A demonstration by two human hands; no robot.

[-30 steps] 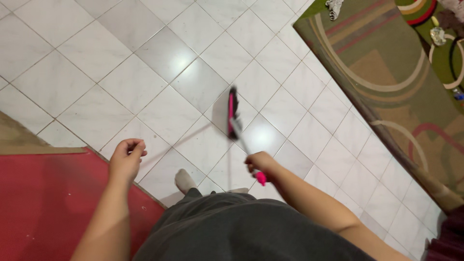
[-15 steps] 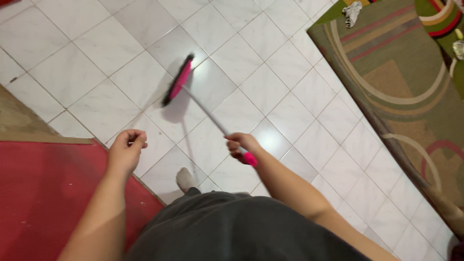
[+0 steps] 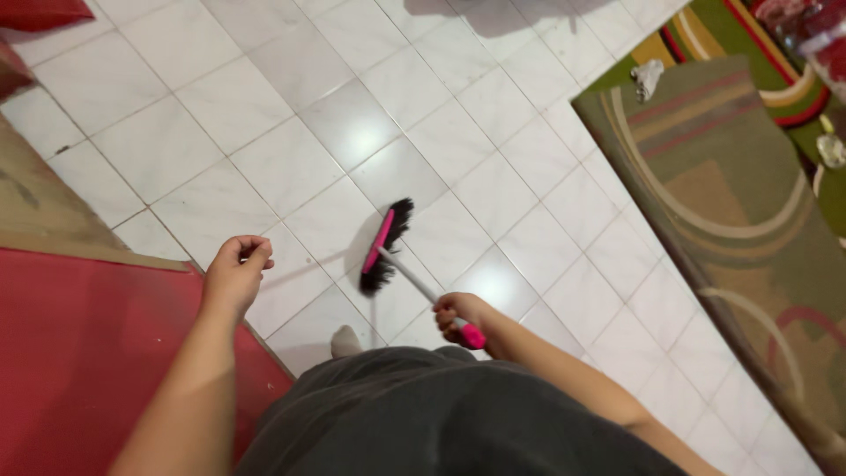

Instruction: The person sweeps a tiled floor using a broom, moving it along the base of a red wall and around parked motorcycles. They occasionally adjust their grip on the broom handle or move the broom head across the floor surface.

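A broom (image 3: 388, 247) with a pink head and black bristles is held by the right hand (image 3: 456, 315), whose grip is closed around the pink end of the thin grey handle. The bristles are set down on the white tiled floor (image 3: 291, 115), just ahead of the person's foot (image 3: 345, 340). The left hand (image 3: 236, 275) is held free above the edge of a red mat (image 3: 79, 353), its fingers curled loosely inward with nothing in its grip. A patterned green and brown rug (image 3: 723, 194) is seen along the right side, well apart from the broom
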